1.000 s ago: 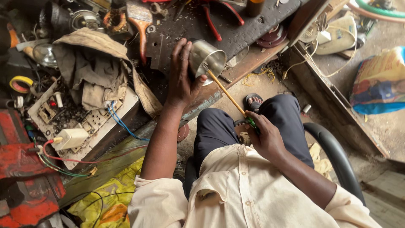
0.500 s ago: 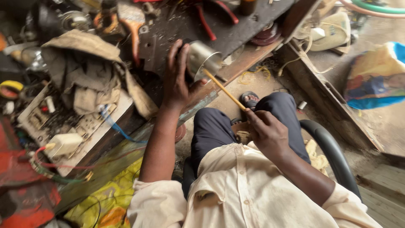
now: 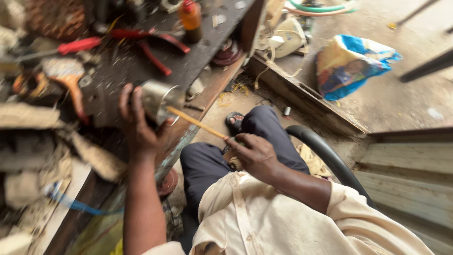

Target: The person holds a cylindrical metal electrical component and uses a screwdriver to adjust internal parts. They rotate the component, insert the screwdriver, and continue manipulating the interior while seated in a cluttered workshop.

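Left of the frame's centre, the left hand point(image 3: 139, 125) is curled around a short, shiny metal cylinder point(image 3: 160, 100), fingers spread over its near side and the thumb tucked underneath. The cylinder sits at the front edge of a dark, littered workbench point(image 3: 198, 56) that fills the upper left of the frame.

A thin, straight wooden stick point(image 3: 196, 123) runs diagonally from the open mouth of the cylinder down to the right. Its lower end is pinched in the right hand point(image 3: 252, 153), whose fingers are closed tightly about it just right of centre, above the person's lap. The upper tip of the stick touches the cylinder's rim; whether it goes inside cannot be told through the blur.

The person sits with dark blue trousers point(image 3: 264, 132) and a cream buttoned shirt point(image 3: 264, 222) filling the bottom centre. A sandalled foot point(image 3: 234, 122) shows just beyond the knee on the dusty floor.

On the bench, at the top of the frame, lie red-handled pliers point(image 3: 141, 40) and an orange plastic bottle with a red cap point(image 3: 190, 18). A red-handled screwdriver point(image 3: 78, 46) lies further left, near a wooden-handled tool point(image 3: 71, 80).

At the upper right, a crumpled blue and orange printed bag point(image 3: 351, 63) rests on the concrete floor. A black curved tube point(image 3: 325, 153) arcs beside the person's right thigh, right of centre.
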